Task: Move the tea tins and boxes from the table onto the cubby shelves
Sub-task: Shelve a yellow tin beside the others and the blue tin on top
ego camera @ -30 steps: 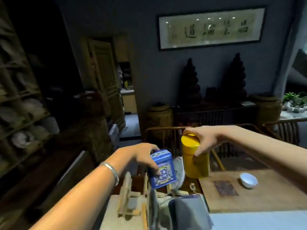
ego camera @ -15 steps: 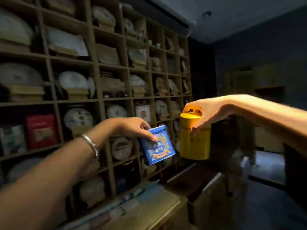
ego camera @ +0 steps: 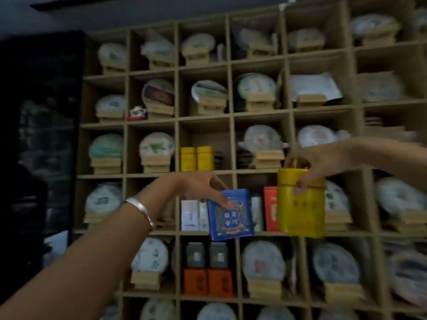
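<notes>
Facing a wooden cubby shelf (ego camera: 232, 144) packed with round wrapped tea cakes on small wooden stands. At the far left edge, a dark cabinet (ego camera: 41, 125), contents too dim to make out.

Left hand (ego camera: 198, 184), silver bracelet (ego camera: 141, 210) at the wrist, reaching in from the lower left; thumb and fingers pinching the top of a blue tea box (ego camera: 230, 215), box tilted slightly and held in the air in front of the shelf, not resting on any board. Behind it, in the cubby at that height, white boxes (ego camera: 190, 214) standing upright. One row up, in the middle cubby, two small yellow tins (ego camera: 196, 158) side by side at the cubby's left side. One row down, two grey tins (ego camera: 206, 255) stacked on two orange boxes (ego camera: 208, 282).

Right of the blue box, a red box (ego camera: 270, 209) upright in its cubby, partly hidden. Just in front of it, a tall yellow tin (ego camera: 300, 204), upright, also off the shelf, gripped around its lid by the right hand (ego camera: 321, 161), fingers curled over the top edge, hand blurred. Blue box and yellow tin near each other, not touching.
</notes>
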`<state>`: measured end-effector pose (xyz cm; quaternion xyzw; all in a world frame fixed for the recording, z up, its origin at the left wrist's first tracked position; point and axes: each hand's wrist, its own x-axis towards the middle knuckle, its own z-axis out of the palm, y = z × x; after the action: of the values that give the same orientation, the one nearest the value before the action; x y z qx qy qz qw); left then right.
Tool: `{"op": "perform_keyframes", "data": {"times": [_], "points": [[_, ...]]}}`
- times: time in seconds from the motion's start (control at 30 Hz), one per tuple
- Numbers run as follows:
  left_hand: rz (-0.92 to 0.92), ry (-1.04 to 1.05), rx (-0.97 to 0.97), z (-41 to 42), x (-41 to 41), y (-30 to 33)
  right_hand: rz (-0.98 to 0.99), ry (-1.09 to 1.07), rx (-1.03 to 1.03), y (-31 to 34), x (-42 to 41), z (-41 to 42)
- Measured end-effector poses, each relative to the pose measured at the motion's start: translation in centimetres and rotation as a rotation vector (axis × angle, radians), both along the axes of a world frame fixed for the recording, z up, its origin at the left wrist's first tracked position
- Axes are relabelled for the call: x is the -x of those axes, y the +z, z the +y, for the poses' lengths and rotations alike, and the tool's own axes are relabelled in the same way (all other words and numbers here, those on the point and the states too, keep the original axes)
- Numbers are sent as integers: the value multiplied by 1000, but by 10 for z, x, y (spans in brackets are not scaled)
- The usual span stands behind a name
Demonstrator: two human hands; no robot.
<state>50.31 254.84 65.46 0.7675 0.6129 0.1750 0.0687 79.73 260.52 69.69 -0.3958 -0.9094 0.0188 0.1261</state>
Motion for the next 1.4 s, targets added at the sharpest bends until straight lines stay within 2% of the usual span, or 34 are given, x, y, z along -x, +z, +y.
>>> {"op": "perform_keyframes", "data": {"times": [0.3,0.47,0.67,0.9,1.2,1.4], "points": [[-160,172,-81,65,104,59,10,160,14,51,137,118],[-147,184,-134,106,137,97,2,161,24,75,187,154],[-77,137,-160,146,172,130,72,62,-21,100,220,187],[-36,83,-168,188,210,151,38,-122,-150,126,255,221],[-28,22,-145,224,234,159,10,-224,-190,149,289,264],[-47,-2,-169,234,243,168,-110,-271,-212,149,297,292]]}}
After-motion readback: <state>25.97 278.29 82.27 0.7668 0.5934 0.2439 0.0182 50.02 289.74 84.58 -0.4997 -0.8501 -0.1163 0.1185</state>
